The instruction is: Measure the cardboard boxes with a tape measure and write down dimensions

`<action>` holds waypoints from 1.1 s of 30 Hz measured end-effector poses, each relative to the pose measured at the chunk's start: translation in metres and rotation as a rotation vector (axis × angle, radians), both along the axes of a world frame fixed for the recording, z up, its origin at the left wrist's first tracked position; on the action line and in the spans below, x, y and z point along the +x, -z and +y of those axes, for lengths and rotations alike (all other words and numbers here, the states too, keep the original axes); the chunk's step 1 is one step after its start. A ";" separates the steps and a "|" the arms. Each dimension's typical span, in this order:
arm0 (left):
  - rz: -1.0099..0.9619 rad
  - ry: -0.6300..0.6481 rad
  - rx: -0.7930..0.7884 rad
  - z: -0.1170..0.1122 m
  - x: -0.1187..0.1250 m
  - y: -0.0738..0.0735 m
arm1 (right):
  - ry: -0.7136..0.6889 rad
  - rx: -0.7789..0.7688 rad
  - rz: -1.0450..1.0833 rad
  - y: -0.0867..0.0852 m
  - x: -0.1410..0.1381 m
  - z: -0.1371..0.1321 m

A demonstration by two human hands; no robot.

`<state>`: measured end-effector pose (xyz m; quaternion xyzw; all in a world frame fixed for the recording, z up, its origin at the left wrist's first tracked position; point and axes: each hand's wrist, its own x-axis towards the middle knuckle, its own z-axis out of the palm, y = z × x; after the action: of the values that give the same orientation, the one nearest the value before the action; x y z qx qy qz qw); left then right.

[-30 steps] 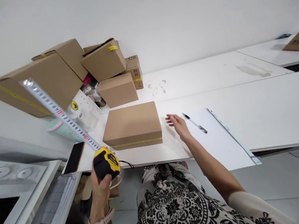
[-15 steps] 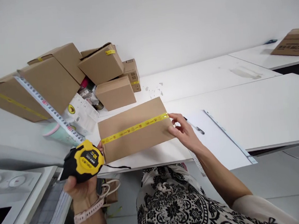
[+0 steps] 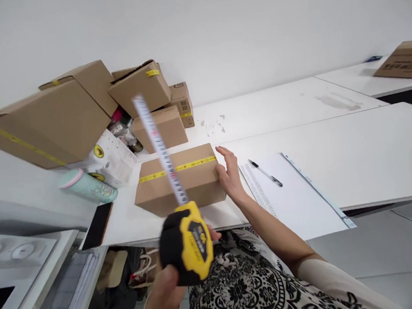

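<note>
My left hand point(image 3: 160, 293) is wrapped round a yellow and black tape measure point(image 3: 195, 242), raised in front of the table edge. Its white blade point(image 3: 160, 146) sticks out, slanting up and left, and crosses the view of a taped cardboard box point(image 3: 180, 195). Whether the blade touches that box I cannot tell. The box rests on the white table with yellow tape along its top. At its right end is my right hand point(image 3: 231, 174), fingers apart, the thumb close against the cardboard and nothing gripped.
A notebook point(image 3: 300, 204) with a pen point(image 3: 265, 172) on it lies at the right. Several cardboard boxes point(image 3: 142, 90) are stacked at the back left. Near the left edge are a mint tumbler point(image 3: 89, 186) and a black phone point(image 3: 97, 226). Another box point(image 3: 401, 60) sits far right.
The tape measure has swung right and closer to me, in my left hand. The box, tilted up before, now sits flat on the table. My right hand has loosened from its end.
</note>
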<state>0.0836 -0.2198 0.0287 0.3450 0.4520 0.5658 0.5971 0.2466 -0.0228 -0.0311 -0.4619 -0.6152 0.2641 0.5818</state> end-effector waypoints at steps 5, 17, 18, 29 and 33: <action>-0.148 0.184 -0.121 0.002 0.021 0.015 | -0.065 -0.116 0.088 -0.001 -0.024 0.018; -0.122 0.260 -0.309 0.018 -0.026 -0.014 | -0.116 -0.058 0.040 -0.010 0.012 0.088; -0.106 0.256 -0.321 0.018 -0.030 -0.016 | -0.129 -0.058 0.025 -0.010 0.012 0.092; -0.050 0.229 -0.400 -0.001 -0.054 -0.021 | -0.365 -0.074 -0.148 -0.024 -0.005 0.113; -0.093 0.263 -0.383 -0.007 -0.052 -0.018 | -0.384 -0.183 -0.124 -0.024 -0.008 0.113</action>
<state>0.0311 -0.2270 0.0472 0.2551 0.4742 0.4023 0.7405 0.2381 0.0900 -0.0076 -0.4024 -0.6999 0.3959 0.4376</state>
